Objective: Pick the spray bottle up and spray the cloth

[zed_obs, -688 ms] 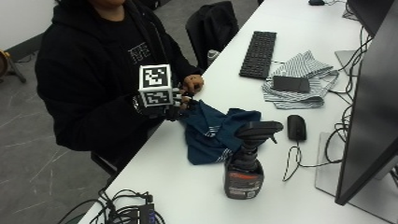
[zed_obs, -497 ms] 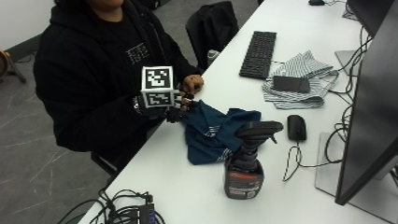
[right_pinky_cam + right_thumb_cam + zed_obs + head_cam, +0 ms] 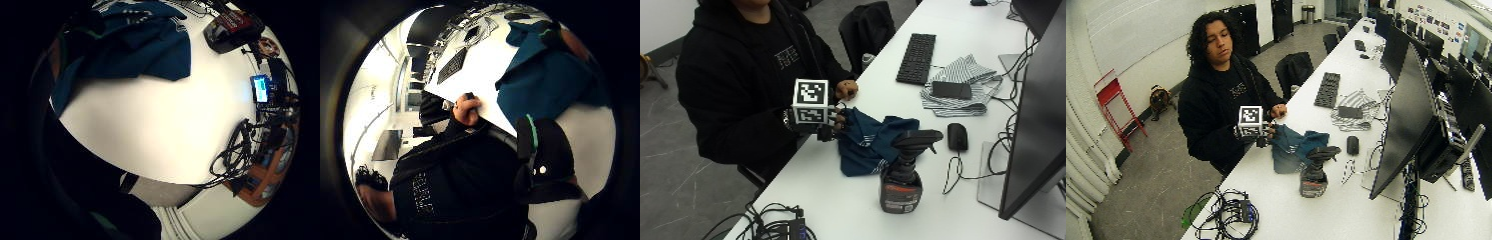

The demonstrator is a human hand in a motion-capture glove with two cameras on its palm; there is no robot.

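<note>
A dark blue cloth (image 3: 873,140) lies crumpled on the white table (image 3: 840,200) near its front edge. My gloved right hand (image 3: 828,126) is at the cloth's left corner, fingers curled and pinching the raised edge. In the thumb side palm view the cloth (image 3: 545,85) lies close under the palm. The spray bottle (image 3: 903,177), dark with a black trigger head and a red label, stands upright on the table just beyond the cloth, apart from the hand. The bare left hand (image 3: 848,89) rests on the table edge.
Farther along the table are a black keyboard (image 3: 918,51), a striped cloth (image 3: 969,77) with a black flat object (image 3: 951,90) on it, and a mouse (image 3: 957,136). A monitor (image 3: 1039,115) stands at the right. Cables (image 3: 773,227) bunch at the table's near end.
Almost nothing: the right hand has stayed at the cloth's corner, a touch lower. The cloth and the bottle have not moved.
</note>
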